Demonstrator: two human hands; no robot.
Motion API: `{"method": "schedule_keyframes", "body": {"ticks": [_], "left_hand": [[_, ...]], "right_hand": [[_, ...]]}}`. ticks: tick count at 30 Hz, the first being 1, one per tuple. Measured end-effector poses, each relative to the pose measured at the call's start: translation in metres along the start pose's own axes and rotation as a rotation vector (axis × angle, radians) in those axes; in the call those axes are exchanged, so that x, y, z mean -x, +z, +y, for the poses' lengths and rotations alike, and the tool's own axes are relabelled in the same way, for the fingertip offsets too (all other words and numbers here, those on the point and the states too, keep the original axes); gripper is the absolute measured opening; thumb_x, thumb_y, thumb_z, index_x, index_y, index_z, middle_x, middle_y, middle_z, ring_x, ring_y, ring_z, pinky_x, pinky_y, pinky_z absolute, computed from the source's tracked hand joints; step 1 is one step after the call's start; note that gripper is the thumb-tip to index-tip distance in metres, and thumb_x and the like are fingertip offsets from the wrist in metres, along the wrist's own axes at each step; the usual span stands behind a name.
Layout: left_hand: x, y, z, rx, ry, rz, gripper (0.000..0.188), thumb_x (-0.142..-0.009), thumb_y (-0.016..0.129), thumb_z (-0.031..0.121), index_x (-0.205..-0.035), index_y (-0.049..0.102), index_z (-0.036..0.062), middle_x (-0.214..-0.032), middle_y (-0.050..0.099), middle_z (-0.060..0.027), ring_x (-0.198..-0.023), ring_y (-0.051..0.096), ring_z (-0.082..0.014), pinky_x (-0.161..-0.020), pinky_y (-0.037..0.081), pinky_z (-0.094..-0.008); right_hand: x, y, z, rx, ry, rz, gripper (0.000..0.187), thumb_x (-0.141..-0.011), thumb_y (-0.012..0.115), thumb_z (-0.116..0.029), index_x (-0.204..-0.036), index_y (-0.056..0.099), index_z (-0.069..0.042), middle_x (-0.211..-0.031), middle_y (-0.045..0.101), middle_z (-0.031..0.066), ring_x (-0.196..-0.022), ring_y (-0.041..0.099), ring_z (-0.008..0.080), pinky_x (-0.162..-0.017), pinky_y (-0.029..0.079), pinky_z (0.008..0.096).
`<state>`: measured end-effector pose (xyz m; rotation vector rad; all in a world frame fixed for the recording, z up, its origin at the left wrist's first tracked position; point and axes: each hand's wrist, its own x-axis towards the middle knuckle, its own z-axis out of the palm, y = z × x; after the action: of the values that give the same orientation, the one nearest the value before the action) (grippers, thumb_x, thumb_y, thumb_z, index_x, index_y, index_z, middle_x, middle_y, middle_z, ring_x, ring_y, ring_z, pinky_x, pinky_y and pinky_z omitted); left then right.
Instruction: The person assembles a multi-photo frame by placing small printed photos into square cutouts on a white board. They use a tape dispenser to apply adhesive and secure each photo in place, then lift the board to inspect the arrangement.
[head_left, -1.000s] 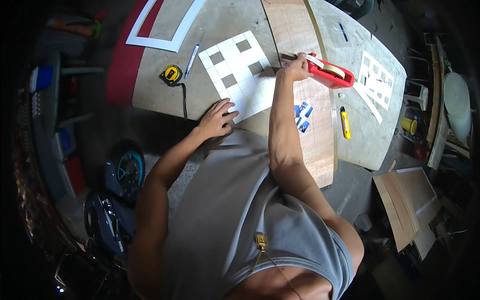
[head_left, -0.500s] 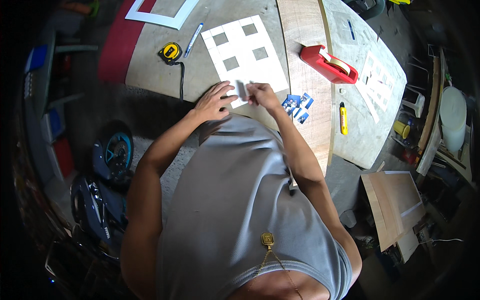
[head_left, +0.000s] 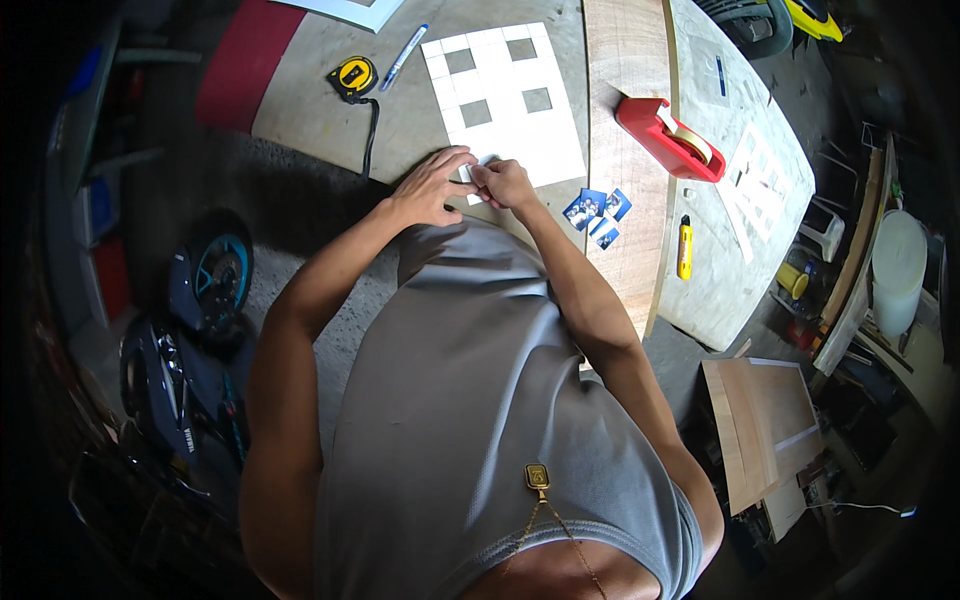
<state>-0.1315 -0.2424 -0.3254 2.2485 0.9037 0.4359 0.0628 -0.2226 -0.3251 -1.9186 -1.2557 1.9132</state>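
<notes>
The white card with square cutouts (head_left: 503, 88) lies on the tabletop (head_left: 300, 110), the left hand (head_left: 432, 188) resting at its near left corner with fingers spread. Beside it, the right hand (head_left: 505, 184) bends its fingers over the near edge; I cannot tell whether they grip anything. Small blue photos (head_left: 585, 208) and a red tape dispenser (head_left: 655, 137) sit to the right.

What We Count

We count one left hand (head_left: 430, 191) and one right hand (head_left: 504, 184). We see two white sheets (head_left: 497, 82) with cut holes (head_left: 473, 113), four holes in the nearer one, and at least three small photos (head_left: 579, 212); we cannot tell exactly. We find also one tape dispenser (head_left: 652, 143), one tape measure (head_left: 354, 74), one pen (head_left: 405, 57) and one yellow cutter (head_left: 685, 251).
</notes>
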Motion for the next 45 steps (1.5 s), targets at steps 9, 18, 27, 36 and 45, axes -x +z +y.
{"method": "schedule_keyframes", "body": {"ticks": [9, 18, 27, 36, 45], "left_hand": [[-0.002, -0.004, 0.002, -0.020, -0.056, -0.097, 0.043, -0.061, 0.077, 0.024, -0.102, 0.078, 0.0121, -0.139, 0.045, -0.0132, -0.138, 0.034, -0.0316, -0.115, 0.031, -0.0433], [-0.006, -0.010, 0.000, -0.031, -0.015, -0.075, 0.036, -0.062, 0.075, 0.023, -0.094, 0.075, 0.0072, -0.134, 0.050, -0.0139, -0.133, 0.041, -0.0323, -0.111, 0.035, -0.0441], [-0.011, 0.000, 0.000, -0.098, -0.035, 0.051, 0.032, -0.075, 0.068, 0.016, -0.103, 0.063, 0.0030, -0.122, 0.057, -0.0141, -0.125, 0.049, -0.0315, -0.105, 0.041, -0.0439], [-0.018, 0.017, -0.001, -0.162, -0.015, 0.247, 0.017, -0.084, 0.068, 0.017, -0.091, 0.066, 0.0015, -0.108, 0.063, -0.0092, -0.115, 0.055, -0.0269, -0.097, 0.044, -0.0400], [-0.019, 0.022, 0.001, -0.355, -0.128, 0.387, 0.020, -0.071, 0.079, 0.030, -0.083, 0.070, 0.0172, -0.127, 0.056, -0.0055, -0.128, 0.042, -0.0343, -0.111, 0.027, -0.0566]], "right_hand": [[-0.025, 0.010, 0.015, 0.275, 0.009, 0.142, 0.035, -0.088, 0.062, -0.032, -0.075, 0.070, -0.002, -0.054, 0.061, 0.0067, -0.045, 0.057, 0.0146, -0.046, 0.047, 0.0313], [-0.016, 0.015, 0.023, 0.539, 0.033, 0.314, 0.045, -0.086, 0.062, -0.050, -0.094, 0.076, -0.008, -0.080, 0.072, 0.0171, -0.082, 0.071, 0.0356, -0.077, 0.054, 0.0450], [0.004, 0.013, 0.026, 0.524, -0.001, 0.284, 0.046, -0.084, 0.067, -0.049, -0.089, 0.076, -0.004, -0.088, 0.071, 0.0248, -0.090, 0.069, 0.0403, -0.082, 0.053, 0.0471], [0.030, -0.017, 0.021, 0.439, -0.044, 0.224, 0.033, -0.082, 0.071, -0.037, -0.087, 0.076, -0.005, -0.085, 0.072, 0.0201, -0.084, 0.071, 0.0288, -0.076, 0.055, 0.0397], [0.000, -0.155, -0.026, -1.284, -0.202, 1.038, 0.031, -0.096, 0.062, -0.029, -0.115, 0.046, -0.011, -0.116, 0.051, 0.0107, -0.098, 0.056, 0.0228, -0.058, 0.057, 0.0370]]}}
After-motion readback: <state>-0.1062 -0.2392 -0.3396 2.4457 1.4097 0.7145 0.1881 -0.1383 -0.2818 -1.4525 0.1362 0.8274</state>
